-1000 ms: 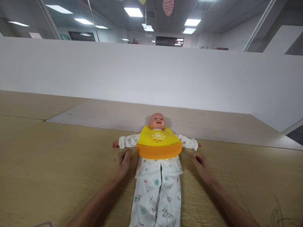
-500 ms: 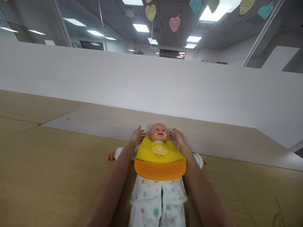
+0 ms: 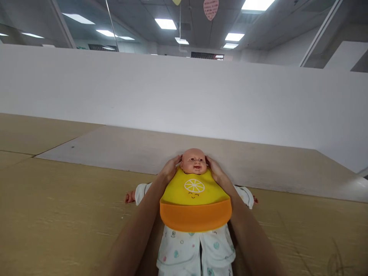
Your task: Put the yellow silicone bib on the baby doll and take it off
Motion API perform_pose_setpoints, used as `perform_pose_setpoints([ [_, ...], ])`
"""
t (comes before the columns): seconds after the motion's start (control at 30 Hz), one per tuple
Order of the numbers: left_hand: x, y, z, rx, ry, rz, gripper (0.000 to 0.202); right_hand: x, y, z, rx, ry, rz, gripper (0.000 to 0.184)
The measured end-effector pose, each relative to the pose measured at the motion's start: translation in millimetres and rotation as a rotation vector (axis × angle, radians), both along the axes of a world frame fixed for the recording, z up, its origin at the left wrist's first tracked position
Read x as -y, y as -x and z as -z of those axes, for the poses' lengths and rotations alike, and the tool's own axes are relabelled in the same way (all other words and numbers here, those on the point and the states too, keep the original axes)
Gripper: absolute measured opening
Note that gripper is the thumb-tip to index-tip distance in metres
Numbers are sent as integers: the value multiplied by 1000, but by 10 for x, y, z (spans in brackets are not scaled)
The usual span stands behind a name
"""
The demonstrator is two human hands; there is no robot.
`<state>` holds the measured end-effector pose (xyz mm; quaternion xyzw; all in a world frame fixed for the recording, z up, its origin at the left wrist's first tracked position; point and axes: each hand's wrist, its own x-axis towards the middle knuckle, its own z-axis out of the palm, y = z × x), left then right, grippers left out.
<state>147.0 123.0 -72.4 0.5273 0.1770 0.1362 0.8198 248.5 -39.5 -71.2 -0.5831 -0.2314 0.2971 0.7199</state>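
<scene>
A baby doll (image 3: 194,161) lies on its back, face up, with its arms spread to the sides. Over its chest is a yellow bib (image 3: 178,191) with a white citrus slice print and an orange catch pocket (image 3: 195,217). My left hand (image 3: 170,168) cups the left side of the doll's head, fingers curving behind it near the ear. On the opposite side my right hand (image 3: 215,168) does the same. Both sets of fingertips are hidden behind the head and neck, as are the bib's neck ends. White patterned clothes (image 3: 178,253) cover the doll's body.
The doll lies on a tan, wood-like surface (image 3: 71,214). Beyond its head is a paler grey strip (image 3: 115,145), then a low white wall (image 3: 172,96). Windows rise above the wall, with a pink heart-shaped note (image 3: 211,9) hanging there.
Both hands have moved inward from beside the doll's head and now touch its sides, with fingers passing behind. The camera view has tilted down and closer to the doll.
</scene>
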Motion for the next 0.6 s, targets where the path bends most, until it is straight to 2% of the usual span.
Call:
perform_pose_setpoints([
  [0.1, -23, 35, -8, 23, 9, 7, 25, -16, -57, 36, -69, -37, 9, 39],
  [0.23, -22, 27, 44, 69, 21, 43, 36, -54, -123, 102, -49, -97, 140, 30],
  [0.33, 9, 0, 88, 168, 31, 65, 42, -65, -165, 126, -31, -115, 184, 29],
  [0.43, 55, -8, 96, 223, 35, 81, 44, -71, -165, 106, -18, -111, 187, 30],
  [0.6, 155, 60, 62, 190, 65, 75, 44, -45, -61, 30, -26, -65, 137, 24],
])
